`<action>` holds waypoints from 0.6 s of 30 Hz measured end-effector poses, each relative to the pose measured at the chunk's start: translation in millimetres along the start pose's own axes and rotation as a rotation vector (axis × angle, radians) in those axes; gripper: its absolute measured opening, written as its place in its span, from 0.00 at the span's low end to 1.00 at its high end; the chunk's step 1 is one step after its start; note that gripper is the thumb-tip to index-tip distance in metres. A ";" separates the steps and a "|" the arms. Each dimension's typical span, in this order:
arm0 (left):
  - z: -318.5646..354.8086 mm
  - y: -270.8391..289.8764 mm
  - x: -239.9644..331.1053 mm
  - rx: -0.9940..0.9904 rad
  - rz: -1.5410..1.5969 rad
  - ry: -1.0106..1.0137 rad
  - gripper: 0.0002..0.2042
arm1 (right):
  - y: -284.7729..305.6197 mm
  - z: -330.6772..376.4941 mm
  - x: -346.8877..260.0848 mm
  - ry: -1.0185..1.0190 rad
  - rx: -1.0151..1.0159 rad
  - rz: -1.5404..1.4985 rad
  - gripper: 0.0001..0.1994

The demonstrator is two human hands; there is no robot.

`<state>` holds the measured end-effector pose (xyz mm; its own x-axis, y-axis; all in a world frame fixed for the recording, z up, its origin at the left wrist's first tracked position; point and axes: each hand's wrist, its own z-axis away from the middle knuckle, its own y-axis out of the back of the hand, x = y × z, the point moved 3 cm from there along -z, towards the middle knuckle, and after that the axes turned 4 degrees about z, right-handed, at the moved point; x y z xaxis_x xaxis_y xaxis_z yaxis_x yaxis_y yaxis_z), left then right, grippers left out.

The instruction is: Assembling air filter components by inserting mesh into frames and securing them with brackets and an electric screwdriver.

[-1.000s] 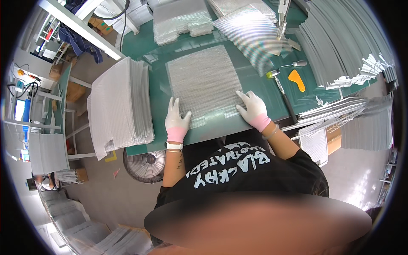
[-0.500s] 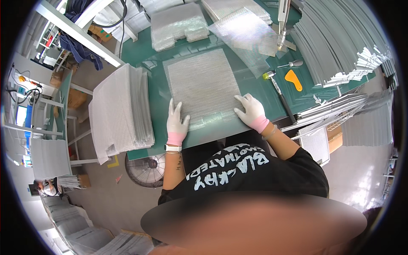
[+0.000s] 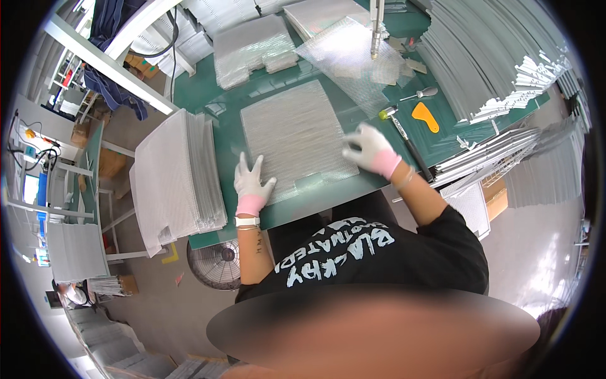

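A translucent, finely ribbed sheet lies flat on the green tabletop in front of me. Its lower left edge is beside my left hand, which wears a white glove with a pink cuff. The fingers there are spread, with nothing held. Over the sheet's right edge is my right hand, gloved the same way. Its fingers are bent but apart and grip nothing; whether they touch the sheet I cannot tell.
A tall stack of ribbed sheets stands at the left. Bubble-wrapped packs lie at the back. On the right are a hammer, an orange scraper, a screwdriver and a large stack of grey panels. A fan stands below.
My right hand has lifted slightly and moved up along the sheet's right edge, its fingers more bent. My left hand has shifted a little outward at the left edge. The view has tilted slightly.
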<state>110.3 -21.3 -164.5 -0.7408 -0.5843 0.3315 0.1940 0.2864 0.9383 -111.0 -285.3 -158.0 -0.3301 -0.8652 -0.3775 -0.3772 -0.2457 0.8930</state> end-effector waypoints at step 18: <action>-15.4 16.4 93.5 -0.183 1.303 -0.174 0.24 | 132.5 -72.3 -20.2 0.124 0.737 0.453 0.18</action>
<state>54.2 -82.9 -116.6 -0.0176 0.1462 0.9891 0.8937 0.4458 -0.0500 -91.8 -332.0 -14.3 -0.5035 -0.8629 0.0432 -0.7100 0.4417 0.5484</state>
